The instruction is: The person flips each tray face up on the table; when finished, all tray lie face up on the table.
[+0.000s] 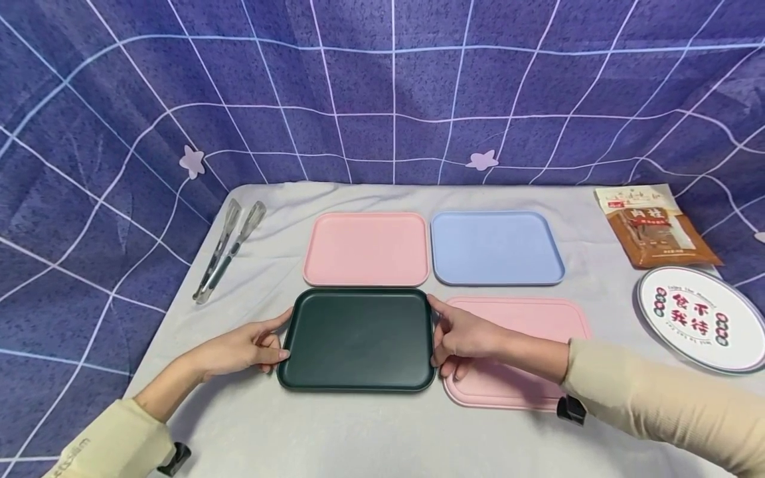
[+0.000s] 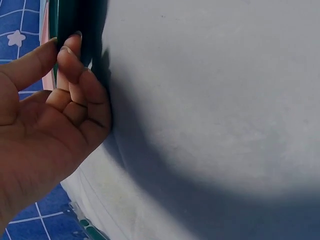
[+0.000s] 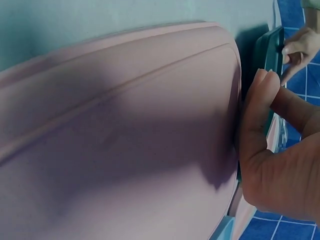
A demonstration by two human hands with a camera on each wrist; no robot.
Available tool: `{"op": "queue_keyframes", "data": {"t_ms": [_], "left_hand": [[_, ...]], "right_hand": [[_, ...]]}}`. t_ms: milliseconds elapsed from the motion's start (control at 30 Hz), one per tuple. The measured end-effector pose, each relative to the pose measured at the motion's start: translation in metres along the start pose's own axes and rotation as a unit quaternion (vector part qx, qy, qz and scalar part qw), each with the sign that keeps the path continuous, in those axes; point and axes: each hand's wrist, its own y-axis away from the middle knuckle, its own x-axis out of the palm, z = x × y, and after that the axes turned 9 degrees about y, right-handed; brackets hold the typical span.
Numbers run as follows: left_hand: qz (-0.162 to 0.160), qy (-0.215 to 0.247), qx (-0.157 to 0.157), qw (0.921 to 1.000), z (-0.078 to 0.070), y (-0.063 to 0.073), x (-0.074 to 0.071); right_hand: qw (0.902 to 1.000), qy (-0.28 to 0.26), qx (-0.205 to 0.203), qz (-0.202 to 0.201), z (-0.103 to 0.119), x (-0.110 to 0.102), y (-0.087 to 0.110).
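Note:
A dark green rectangular tray [image 1: 361, 338] lies level at the front middle of the head view. My left hand [image 1: 239, 348] pinches its left edge between thumb and fingers, also visible in the left wrist view, where the tray's edge [image 2: 65, 20] shows at the top. On the opposite short side, my right hand [image 1: 469, 332] grips the right edge, thumb near the far corner and fingers lower down. Beneath that hand and forearm lies a pink tray [image 1: 502, 392], its grooved border visible in the right wrist view, partly hidden by the arm.
Behind the green tray are another pink tray [image 1: 367, 249] and a light blue tray [image 1: 496, 249], side by side. Metal tongs [image 1: 230, 252] lie at the left. On the right are a brown food packet [image 1: 657, 229] and a round white plate [image 1: 699, 318] with red lettering.

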Motion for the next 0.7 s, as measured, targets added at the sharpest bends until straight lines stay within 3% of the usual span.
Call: {"op": "queue_keyframes", "data": {"t_ms": [267,700], "left_hand": [[-0.005,-0.027,0.007,0.9996,-0.0009,0.0007,0.0032],[-0.015,-0.039,0.01,0.9991,-0.0039,0.0021,0.0058]], "right_hand": [[0.995,0.092,0.007,-0.04,0.0044,0.0065,0.0002],[0.987,0.152,0.018,-0.049,0.0088,0.0097,-0.0006]]}}
